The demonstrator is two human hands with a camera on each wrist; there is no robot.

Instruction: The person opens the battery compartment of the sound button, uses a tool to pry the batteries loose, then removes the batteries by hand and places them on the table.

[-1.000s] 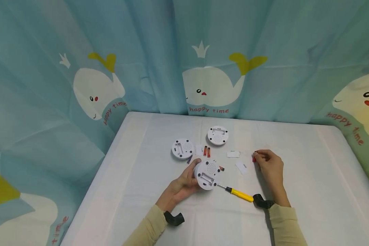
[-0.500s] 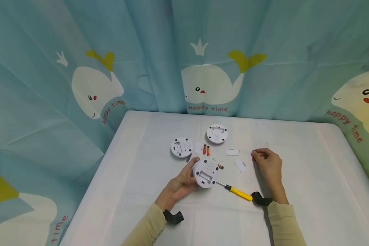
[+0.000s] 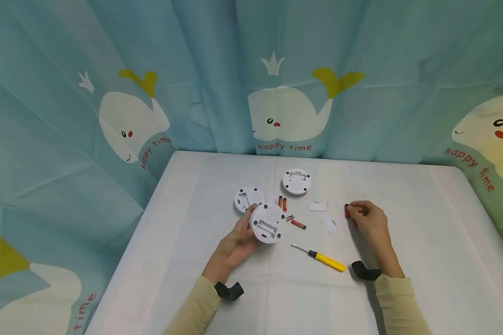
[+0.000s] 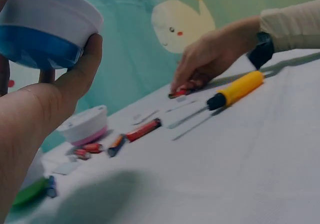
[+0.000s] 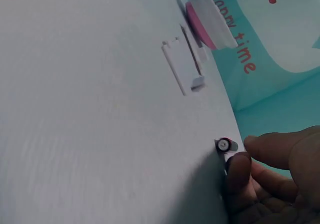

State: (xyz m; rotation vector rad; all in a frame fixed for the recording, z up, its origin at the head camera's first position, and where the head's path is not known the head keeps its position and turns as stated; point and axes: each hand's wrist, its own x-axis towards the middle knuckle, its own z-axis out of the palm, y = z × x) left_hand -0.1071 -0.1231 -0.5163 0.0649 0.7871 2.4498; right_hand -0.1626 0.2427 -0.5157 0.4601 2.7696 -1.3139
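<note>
My left hand point(image 3: 237, 244) grips a round white device point(image 3: 267, 224), its underside with an uncovered battery slot, speaker holes and dark feet facing up. The left wrist view shows a blue band on this device point(image 4: 40, 47), which is raised off the table. My right hand point(image 3: 371, 224) pinches at a red battery point(image 3: 347, 211) on the table's right side, with thumb and fingertips around it. In the right wrist view the end of the battery point(image 5: 226, 144) shows just beyond the fingertips, and the fingers partly hide what lies between them. Two similar white devices point(image 3: 296, 181) point(image 3: 245, 199) lie behind, slots up.
A yellow-handled screwdriver point(image 3: 329, 261) lies between the hands. Several loose batteries point(image 3: 298, 224) lie beside the held device. White battery covers point(image 3: 317, 206) point(image 3: 329, 224) rest left of my right hand. A patterned curtain point(image 3: 218, 93) hangs behind the white table point(image 3: 436, 223).
My left hand has moved left and away from me with the device, which now partly overlaps the left device and uncovers batteries and the screwdriver tip. My right hand stays at the red battery.
</note>
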